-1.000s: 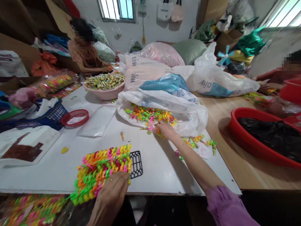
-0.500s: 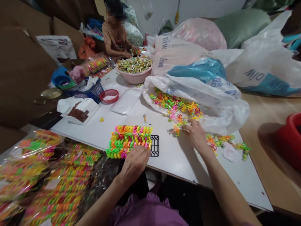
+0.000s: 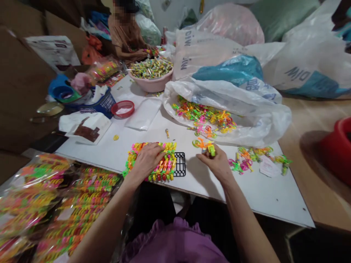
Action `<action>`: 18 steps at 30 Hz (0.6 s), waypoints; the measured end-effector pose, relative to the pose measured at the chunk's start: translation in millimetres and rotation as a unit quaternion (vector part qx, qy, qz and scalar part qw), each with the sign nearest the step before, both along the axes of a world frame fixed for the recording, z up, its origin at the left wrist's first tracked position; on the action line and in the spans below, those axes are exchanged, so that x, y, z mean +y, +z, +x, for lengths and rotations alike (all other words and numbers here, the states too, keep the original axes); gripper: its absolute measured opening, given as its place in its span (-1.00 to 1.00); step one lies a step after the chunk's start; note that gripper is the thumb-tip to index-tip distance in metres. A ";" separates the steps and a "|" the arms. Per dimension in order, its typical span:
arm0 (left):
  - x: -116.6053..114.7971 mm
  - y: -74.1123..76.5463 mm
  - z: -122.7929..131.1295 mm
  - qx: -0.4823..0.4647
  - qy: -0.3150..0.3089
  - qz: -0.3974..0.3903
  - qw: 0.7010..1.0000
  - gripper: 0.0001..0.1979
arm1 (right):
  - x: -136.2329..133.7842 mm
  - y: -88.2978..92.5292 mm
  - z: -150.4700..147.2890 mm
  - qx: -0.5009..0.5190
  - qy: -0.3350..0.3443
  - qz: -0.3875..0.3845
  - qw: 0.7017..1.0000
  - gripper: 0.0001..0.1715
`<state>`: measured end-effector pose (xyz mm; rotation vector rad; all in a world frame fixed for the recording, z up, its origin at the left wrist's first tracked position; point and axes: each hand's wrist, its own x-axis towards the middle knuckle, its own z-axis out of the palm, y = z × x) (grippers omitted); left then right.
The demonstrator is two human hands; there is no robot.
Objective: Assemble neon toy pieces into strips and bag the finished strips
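Note:
My left hand (image 3: 148, 159) lies over rows of small bright plastic toys (image 3: 166, 166) set in a black plastic rack (image 3: 180, 164), its fingers stretched across the tops. The bare right end of the rack sticks out from under the rows. Between the thumb and fingers of my right hand (image 3: 219, 166) is a small plastic toy bicycle (image 3: 204, 144), orange and yellow-green, held above the table. Loose toy bicycles (image 3: 242, 164) lie to the right of that hand. More of them (image 3: 205, 115) spill from the mouth of a white plastic sack (image 3: 255, 124) beyond it.
Bagged toy rows (image 3: 76, 208) are stacked at lower left. A pink basin (image 3: 150, 86) heaped with small pieces stands at the back, near a person (image 3: 126, 36) handling toys. A blue basket (image 3: 102, 106), red dish (image 3: 123, 109) and red tub (image 3: 340, 153) flank the table (image 3: 197, 190).
My left hand has moved up and left from the rack's front edge onto the toy rows. My right hand has drawn back from the sack's mouth, now with a toy bicycle in it.

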<state>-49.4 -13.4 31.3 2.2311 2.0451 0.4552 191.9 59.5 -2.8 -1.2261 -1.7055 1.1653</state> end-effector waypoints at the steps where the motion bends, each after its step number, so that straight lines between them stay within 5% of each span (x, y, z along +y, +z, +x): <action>1: -0.7 -1.1 0.8 -0.005 0.001 0.005 1.000 -0.80 | -3.4 -3.8 -10.7 0.035 0.002 -0.014 0.999 -0.66; 6: 6.0 5.6 6.5 -0.038 -0.029 0.060 0.997 -0.71 | -7.6 -42.0 -55.2 0.071 0.046 -0.125 0.989 -0.83; 10: 22.7 1.5 23.0 -0.066 -0.111 0.013 0.992 -0.77 | -3.0 -53.6 -70.5 0.030 0.033 -0.057 0.997 -0.84; 14: 29.1 -8.6 34.7 -0.079 -0.094 -0.005 0.992 -0.80 | -5.0 -56.5 -75.3 -0.083 0.025 0.011 0.996 -0.90; 18: 27.1 -7.9 35.8 -0.106 -0.078 0.005 0.991 -0.73 | -8.8 -57.6 -72.1 -0.144 0.069 0.063 0.985 -0.76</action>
